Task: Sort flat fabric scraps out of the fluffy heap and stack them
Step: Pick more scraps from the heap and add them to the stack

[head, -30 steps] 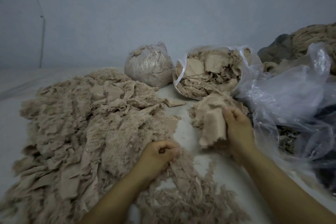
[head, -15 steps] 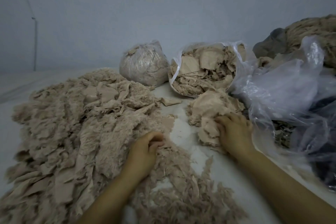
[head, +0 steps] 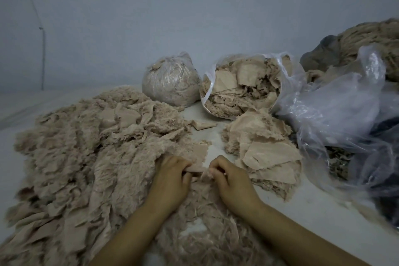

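A wide beige fluffy heap covers the left of the white surface. To the right lies a stack of flat beige fabric scraps. My left hand sits at the heap's right edge and pinches a flat scrap that stands up between my hands. My right hand is close beside it, fingers curled, pinching fluffy scrap material at the same spot. The right hand is well clear of the stack.
An open clear bag of beige scraps lies behind the stack, a tied bag to its left. Crumpled plastic bags and a brown pile fill the right side. A lone scrap lies on the white surface.
My right hand has left the stack of flat scraps and moved left to meet my left hand at the heap's edge. My left hand shifted up slightly and now pinches a scrap.
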